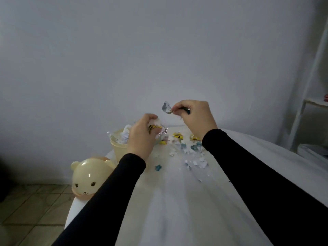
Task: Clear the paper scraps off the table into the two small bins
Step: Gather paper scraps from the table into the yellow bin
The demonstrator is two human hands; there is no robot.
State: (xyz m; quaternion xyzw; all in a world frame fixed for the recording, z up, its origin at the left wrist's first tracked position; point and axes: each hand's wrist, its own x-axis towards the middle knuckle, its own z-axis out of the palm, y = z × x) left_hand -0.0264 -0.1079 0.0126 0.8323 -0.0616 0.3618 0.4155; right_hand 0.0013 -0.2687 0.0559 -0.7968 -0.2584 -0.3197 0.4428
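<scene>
A: How will the paper scraps [188, 148] handle?

B: Feather-light, limp, likely to flutter, I'd judge; pinch an edge or bunch several together; the shiny foil-like ones may slip.

A: Their look and place?

B: Torn white, blue and yellow bits, strewn mid-table [177, 210]; more fill the open bin [118, 148]; the bear-lidded bin [88, 176] stands nearer.

A: The hands?

B: Left hand [142, 135] grips a crumpled bunch beside that bin; right hand [193, 116] pinches one silvery scrap [166, 107] aloft.
</scene>
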